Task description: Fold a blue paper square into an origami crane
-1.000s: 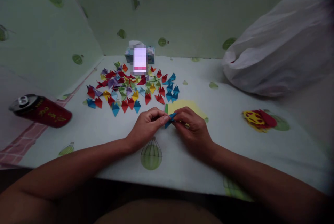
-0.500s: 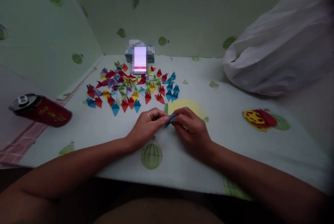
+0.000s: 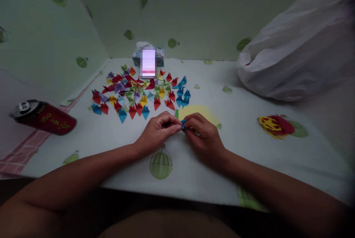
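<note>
My left hand (image 3: 158, 131) and my right hand (image 3: 203, 136) meet over the table, fingers pinched together on a small blue folded paper piece (image 3: 183, 123). Most of that piece is hidden between my fingertips. Just behind my hands lies a sheet of yellow paper (image 3: 197, 112). Farther back, a spread of several folded paper pieces (image 3: 138, 91) in red, blue, yellow, purple and green covers the table.
A red can (image 3: 43, 117) lies on its side at the left. A tissue box (image 3: 148, 57) stands at the back by the wall. A large white plastic bag (image 3: 299, 49) fills the right. A red and yellow paper piece (image 3: 275, 126) lies at the right.
My fingers have closed in tighter on the blue piece, so less of it shows. Both hands have shifted slightly away from me. Nothing else has moved.
</note>
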`<state>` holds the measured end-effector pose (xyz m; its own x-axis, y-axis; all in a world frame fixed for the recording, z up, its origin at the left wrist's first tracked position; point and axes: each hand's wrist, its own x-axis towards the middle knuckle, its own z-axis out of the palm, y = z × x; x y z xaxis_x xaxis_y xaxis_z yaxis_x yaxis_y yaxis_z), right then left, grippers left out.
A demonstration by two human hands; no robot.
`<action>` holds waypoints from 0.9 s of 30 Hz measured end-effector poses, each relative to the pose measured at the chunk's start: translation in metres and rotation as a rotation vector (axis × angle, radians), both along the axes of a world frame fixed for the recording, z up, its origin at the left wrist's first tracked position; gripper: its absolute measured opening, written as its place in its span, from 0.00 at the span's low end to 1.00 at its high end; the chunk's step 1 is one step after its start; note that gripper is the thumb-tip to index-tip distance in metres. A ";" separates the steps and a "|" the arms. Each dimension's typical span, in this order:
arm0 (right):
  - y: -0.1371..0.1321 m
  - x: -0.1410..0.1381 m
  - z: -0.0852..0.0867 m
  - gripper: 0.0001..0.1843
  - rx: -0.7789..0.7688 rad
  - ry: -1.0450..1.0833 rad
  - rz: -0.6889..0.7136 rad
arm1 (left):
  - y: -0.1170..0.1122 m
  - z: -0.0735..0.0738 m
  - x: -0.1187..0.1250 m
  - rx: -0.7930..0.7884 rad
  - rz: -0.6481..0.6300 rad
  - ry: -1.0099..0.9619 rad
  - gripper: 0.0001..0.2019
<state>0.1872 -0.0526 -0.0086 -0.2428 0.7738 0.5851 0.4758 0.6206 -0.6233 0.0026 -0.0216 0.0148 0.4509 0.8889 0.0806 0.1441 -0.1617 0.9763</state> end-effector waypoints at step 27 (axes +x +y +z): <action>-0.002 -0.002 0.001 0.09 0.020 -0.009 -0.001 | 0.000 -0.006 -0.001 0.398 -0.004 0.100 0.04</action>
<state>0.1853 -0.0546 -0.0081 -0.2468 0.7626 0.5979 0.4820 0.6319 -0.6069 0.0014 -0.0213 0.0085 0.4778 0.7951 0.3735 0.2339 -0.5249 0.8184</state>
